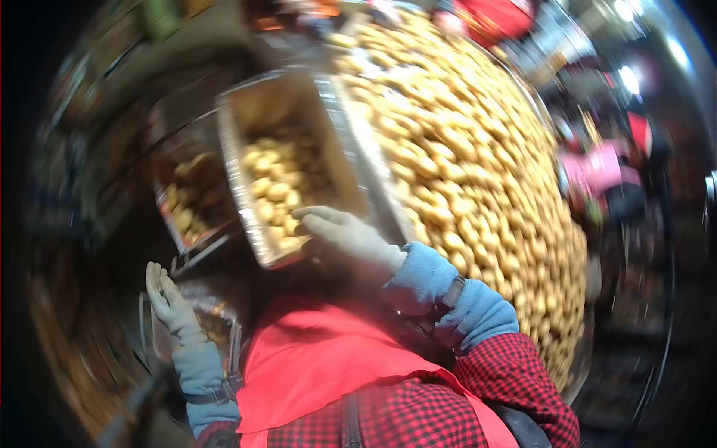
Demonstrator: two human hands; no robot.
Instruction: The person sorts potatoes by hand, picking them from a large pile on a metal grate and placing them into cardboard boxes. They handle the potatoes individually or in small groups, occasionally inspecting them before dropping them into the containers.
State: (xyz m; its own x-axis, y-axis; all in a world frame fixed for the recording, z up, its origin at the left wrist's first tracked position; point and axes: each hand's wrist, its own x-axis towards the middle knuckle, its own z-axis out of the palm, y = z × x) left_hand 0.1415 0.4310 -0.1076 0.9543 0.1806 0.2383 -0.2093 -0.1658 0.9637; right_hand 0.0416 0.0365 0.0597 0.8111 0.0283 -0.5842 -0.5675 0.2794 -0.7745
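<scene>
gloved left hand (pixel 175 306) is flat, empty; right hand (pixel 347 235), grip unclear, is near rounded potatoes (pixel 276 191).

Box (pixel 280 101): open, tan-walled, in front of me | potatoes (pixel 278 191): yellow, loose, inside it; more heaped to my right

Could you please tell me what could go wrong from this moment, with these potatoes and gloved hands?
The right hand in a pale glove is over the near end of the long brown silver-rimmed box, so it might bump the rim or press the potatoes inside.

The large heap of yellow oval potatoes lies close to the box's right side; some may roll down if disturbed.
</scene>
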